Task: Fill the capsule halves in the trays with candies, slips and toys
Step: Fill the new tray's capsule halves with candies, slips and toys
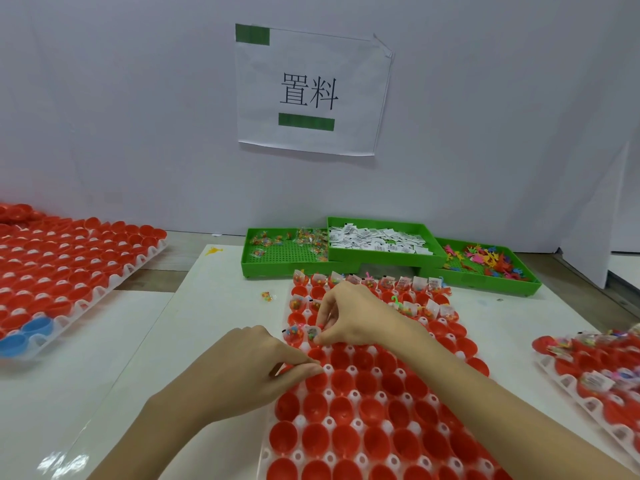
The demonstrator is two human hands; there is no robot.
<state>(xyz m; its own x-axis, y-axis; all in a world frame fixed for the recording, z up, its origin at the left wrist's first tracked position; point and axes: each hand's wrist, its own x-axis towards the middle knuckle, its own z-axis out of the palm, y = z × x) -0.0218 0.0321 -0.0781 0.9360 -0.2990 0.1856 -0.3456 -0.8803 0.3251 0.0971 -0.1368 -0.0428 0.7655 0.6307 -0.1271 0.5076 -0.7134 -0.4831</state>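
Observation:
A white tray of red capsule halves lies in front of me. Its far rows hold candy packets, slips and toys; the near rows are bare. My right hand pinches a small clear candy packet over a half near the tray's left edge. Another packet sits in the half beside it. My left hand pinches the tray's left edge with thumb and fingers. Three green bins stand behind: candy packets, white slips, coloured toys.
A second tray of red halves, with two blue ones, lies at the left. A partly filled tray is at the right edge. A loose candy packet lies on the white board. A wall with a paper sign stands behind.

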